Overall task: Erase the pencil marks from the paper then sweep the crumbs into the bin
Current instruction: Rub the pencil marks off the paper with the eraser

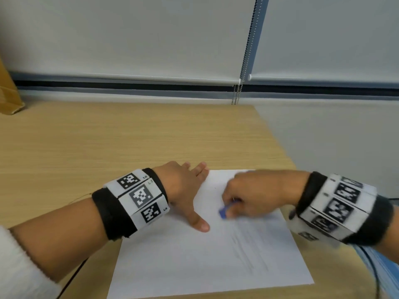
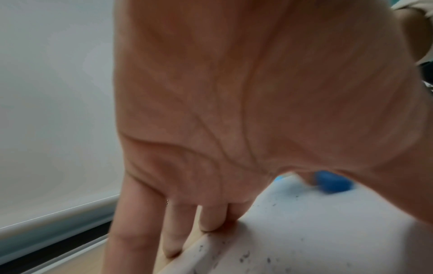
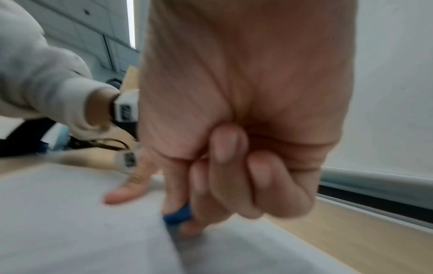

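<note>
erasing step in hand. right hand [image 1: 257, 197] clenched around blue eraser [image 1: 223, 212], rubbing the paper [image 1: 194, 266] on the counter [image 1: 108, 143]. left hand [image 1: 183, 190] flat, fingers straight, pinning the paper's far left corner. faint pencil marks [image 1: 248, 251] remain nearer; dark crumbs [image 2: 246, 255] scattered. bin not in view. next, likely: work strokes toward the remaining marks, keep the paper pinned.

Non-task items: desk and surroundings

Wooden desk [image 1: 108, 137], light grain; brown cardboard box [image 1: 8, 91] on it at 10 o'clock. White roller blinds [image 1: 129, 35] from 10 to 2 o'clock; bead cords [image 1: 248, 39] hang at 1 o'clock. Black cable [image 1: 73, 275] at 7 o'clock.
</note>
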Motion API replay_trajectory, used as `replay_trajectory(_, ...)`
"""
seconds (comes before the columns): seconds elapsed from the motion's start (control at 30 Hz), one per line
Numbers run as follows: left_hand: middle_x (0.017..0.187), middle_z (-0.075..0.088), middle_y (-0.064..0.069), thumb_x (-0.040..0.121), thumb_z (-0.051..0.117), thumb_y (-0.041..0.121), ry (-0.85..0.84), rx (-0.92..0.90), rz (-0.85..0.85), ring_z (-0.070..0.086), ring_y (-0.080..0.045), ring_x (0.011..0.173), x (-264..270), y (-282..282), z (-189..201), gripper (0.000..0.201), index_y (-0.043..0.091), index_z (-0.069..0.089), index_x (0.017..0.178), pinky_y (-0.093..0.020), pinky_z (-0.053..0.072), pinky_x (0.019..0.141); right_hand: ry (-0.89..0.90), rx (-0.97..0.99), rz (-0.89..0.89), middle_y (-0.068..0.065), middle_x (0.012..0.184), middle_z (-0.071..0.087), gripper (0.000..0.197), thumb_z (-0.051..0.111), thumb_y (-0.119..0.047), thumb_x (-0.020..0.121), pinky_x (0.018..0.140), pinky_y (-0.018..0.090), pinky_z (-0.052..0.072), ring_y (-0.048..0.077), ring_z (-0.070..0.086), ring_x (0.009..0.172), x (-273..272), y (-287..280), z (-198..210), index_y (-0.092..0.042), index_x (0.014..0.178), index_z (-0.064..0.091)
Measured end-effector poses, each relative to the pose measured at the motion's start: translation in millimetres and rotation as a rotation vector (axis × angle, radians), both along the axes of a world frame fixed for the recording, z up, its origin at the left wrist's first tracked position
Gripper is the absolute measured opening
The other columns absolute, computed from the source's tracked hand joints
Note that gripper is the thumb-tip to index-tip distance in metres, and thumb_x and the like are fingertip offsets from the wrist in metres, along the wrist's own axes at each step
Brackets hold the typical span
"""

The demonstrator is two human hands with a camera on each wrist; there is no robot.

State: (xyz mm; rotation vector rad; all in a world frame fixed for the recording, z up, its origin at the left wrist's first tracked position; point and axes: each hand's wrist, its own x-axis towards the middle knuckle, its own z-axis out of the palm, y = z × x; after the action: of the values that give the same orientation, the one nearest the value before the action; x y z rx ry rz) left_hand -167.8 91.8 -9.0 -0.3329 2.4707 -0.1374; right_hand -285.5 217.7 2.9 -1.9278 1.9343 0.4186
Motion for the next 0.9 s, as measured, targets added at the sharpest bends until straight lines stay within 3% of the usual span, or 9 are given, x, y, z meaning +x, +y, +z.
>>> replay_trajectory(0.1, 0.158, -0.026, 0.007, 0.066, 0.056, 0.084, -0.014, 0.01, 0.018, -0.007, -0.023, 0.15, 0, -1, 1, 0.132, 0.019, -0.021, 0.152, -0.04, 0.017, 0.115, 0.057, -0.194, -0.114, 0.0, 0.066, 0.049, 0.037, 0.047, -0.041, 0.095, 0.059, 0.035, 0.04, 0.025, 0.05, 0.065, -22, -18, -7, -0.014, 0.073, 0.055)
replay_trajectory(0.3, 0.159, -0.024, 0.005, 0.066, 0.057, 0.083, 0.008, 0.016, 0.009, -0.004, -0.024, 0.15, 1, -1, -1, 0.133, 0.017, -0.02, 0.152, -0.041, 0.016, 0.115, -0.046, 0.044, -0.012, -0.001, 0.067, 0.054, 0.034, 0.051, -0.042, 0.093, 0.058, 0.032, 0.039, 0.02, 0.046, 0.061, -16, 1, -5, -0.015, 0.074, 0.055)
replay_trajectory(0.5, 0.159, -0.026, 0.007, 0.065, 0.055, 0.086, 0.008, 0.02, 0.016, -0.006, -0.022, 0.15, 2, -4, -2, 0.134, 0.019, -0.022, 0.152, -0.041, 0.015, 0.115, 0.03, -0.233, -0.141, -0.003, 0.063, 0.048, 0.039, 0.047, -0.04, 0.095, 0.062, 0.038, 0.044, 0.026, 0.051, 0.065, -42, -25, -15, -0.021, 0.061, 0.044)
replay_trajectory(0.67, 0.159, -0.024, 0.006, 0.064, 0.057, 0.085, 0.023, 0.024, 0.011, -0.005, -0.023, 0.15, 1, -4, -4, 0.135, 0.018, -0.02, 0.153, -0.041, 0.015, 0.115, -0.043, 0.04, -0.036, -0.003, 0.064, 0.051, 0.035, 0.051, -0.042, 0.093, 0.06, 0.034, 0.04, 0.018, 0.045, 0.06, -35, -12, -9, -0.017, 0.069, 0.053)
replay_trajectory(0.8, 0.159, -0.025, 0.006, 0.065, 0.057, 0.085, 0.015, 0.024, 0.009, -0.006, -0.023, 0.15, 0, -5, -4, 0.134, 0.018, -0.021, 0.152, -0.041, 0.016, 0.115, 0.052, -0.154, -0.122, -0.003, 0.063, 0.049, 0.039, 0.046, -0.041, 0.096, 0.064, 0.038, 0.046, 0.023, 0.049, 0.063, -47, -25, -8, -0.018, 0.064, 0.047)
replay_trajectory(0.9, 0.159, -0.025, 0.005, 0.066, 0.057, 0.084, 0.015, 0.021, 0.005, -0.006, -0.024, 0.15, 0, -4, -3, 0.134, 0.018, -0.021, 0.152, -0.041, 0.015, 0.115, 0.02, -0.1, -0.068, -0.004, 0.063, 0.049, 0.036, 0.047, -0.041, 0.095, 0.061, 0.036, 0.043, 0.022, 0.048, 0.062, -45, -15, -13, -0.018, 0.067, 0.048)
